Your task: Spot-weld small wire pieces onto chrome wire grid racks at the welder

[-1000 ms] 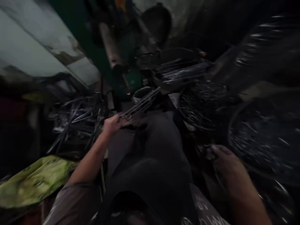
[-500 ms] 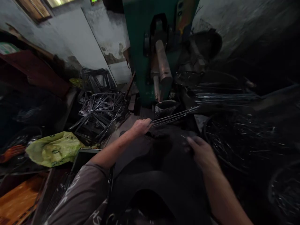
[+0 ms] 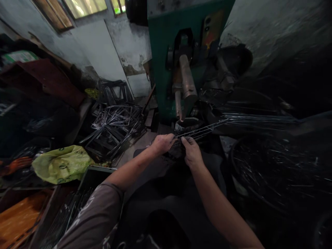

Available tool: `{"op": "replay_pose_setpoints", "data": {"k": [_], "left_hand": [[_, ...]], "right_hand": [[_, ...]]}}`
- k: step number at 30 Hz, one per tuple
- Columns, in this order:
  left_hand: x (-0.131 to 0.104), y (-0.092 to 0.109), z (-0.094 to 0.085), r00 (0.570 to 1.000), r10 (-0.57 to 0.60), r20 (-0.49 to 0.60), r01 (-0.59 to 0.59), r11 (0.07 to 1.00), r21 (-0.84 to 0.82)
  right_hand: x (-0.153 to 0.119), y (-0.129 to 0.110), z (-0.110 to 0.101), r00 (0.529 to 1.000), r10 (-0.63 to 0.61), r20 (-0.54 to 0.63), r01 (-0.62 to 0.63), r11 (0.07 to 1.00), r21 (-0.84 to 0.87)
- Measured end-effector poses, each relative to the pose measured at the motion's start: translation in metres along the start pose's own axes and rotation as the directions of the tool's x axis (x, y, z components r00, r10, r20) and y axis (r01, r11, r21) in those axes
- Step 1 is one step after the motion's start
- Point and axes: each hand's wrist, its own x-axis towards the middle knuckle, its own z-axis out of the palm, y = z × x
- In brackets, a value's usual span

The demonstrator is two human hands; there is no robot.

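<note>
My left hand (image 3: 164,143) is closed round the near end of a thin wire frame (image 3: 204,130), which points away to the right below the machine's electrodes. Close beside it, my right hand (image 3: 191,150) is pinched at the frame's near end; whatever lies between its fingertips is too small to make out. Above the hands stands a green machine (image 3: 163,69) with a copper-coloured cylinder arm (image 3: 187,77) and a lower rod (image 3: 178,104) that slants down to a tip.
Bent wire frames (image 3: 111,121) lie piled at the left, beyond a yellow-green bag (image 3: 62,164). A round basin (image 3: 233,157) of small wire pieces stands at the right. Long thin rods (image 3: 259,118) lie behind it. An orange sheet (image 3: 23,218) is at the lower left.
My right hand has moved left and up to the wire frame, beside my left hand. The view has shifted, so the machine sits slightly lower and further right.
</note>
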Motion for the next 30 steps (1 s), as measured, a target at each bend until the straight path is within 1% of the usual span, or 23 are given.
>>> {"op": "replay_pose_setpoints", "data": {"k": [5,10,16,21,25,30], "left_hand": [[0.006,-0.003,0.001,1.0,0.01,-0.029,-0.01,1.0,-0.008],[0.013,-0.005,0.001,0.999,-0.001,-0.045,0.003,0.999,0.035],[0.022,-0.009,-0.001,0.999,-0.005,-0.053,0.005,1.0,-0.011],[0.03,-0.014,0.003,0.996,-0.016,-0.083,0.016,1.0,-0.006],[0.039,-0.018,0.004,0.994,-0.024,-0.104,0.024,1.0,-0.007],[0.046,-0.02,0.002,0.997,-0.044,-0.067,0.046,0.999,0.016]], "right_hand": [[0.008,-0.001,0.003,0.999,0.041,0.015,-0.042,0.999,0.029],[0.017,-0.003,0.005,1.0,0.025,0.012,-0.025,0.999,0.026],[0.031,-0.001,0.005,1.0,-0.019,0.024,0.018,1.0,0.013],[0.045,-0.001,0.006,0.999,-0.031,0.018,0.03,1.0,0.007],[0.056,-0.004,0.008,0.998,-0.045,0.036,0.045,0.999,0.014],[0.067,-0.007,0.009,0.998,-0.034,0.044,0.034,0.999,0.002]]}}
